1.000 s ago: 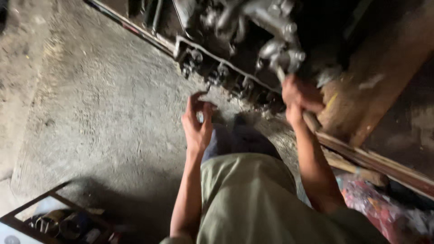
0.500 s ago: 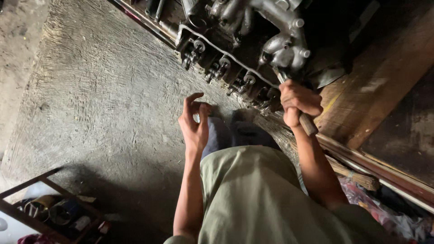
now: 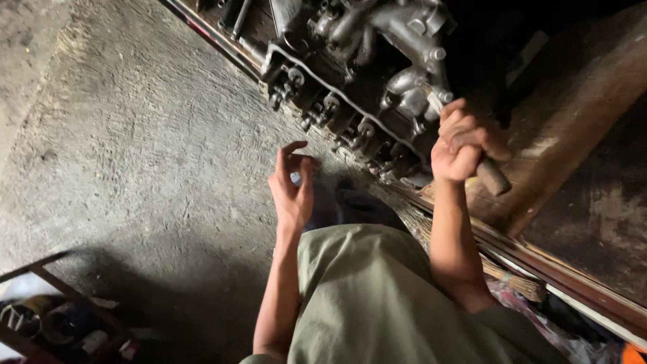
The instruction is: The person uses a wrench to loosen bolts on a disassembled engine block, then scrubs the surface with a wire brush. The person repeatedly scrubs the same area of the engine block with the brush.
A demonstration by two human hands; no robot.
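While the right hand (image 3: 464,145) is clenched round a wooden handle (image 3: 494,176), its fist sits right against the right side of the engine (image 3: 357,74) — the tool's head is hidden behind the fingers and the metal. The engine, grey and greasy, lies far in the scene on a long frame (image 3: 222,47) that runs from far left towards near right. The left hand (image 3: 294,182) hangs loose over the concrete floor (image 3: 135,135), just near of the engine, fingers curled and thumb meeting fingertips; whether it pinches something small I cannot tell. Between the arms lies a knee in olive cloth (image 3: 377,303). At the near left corner stands a rusty rack (image 3: 47,317) — with jumbled parts inside it.
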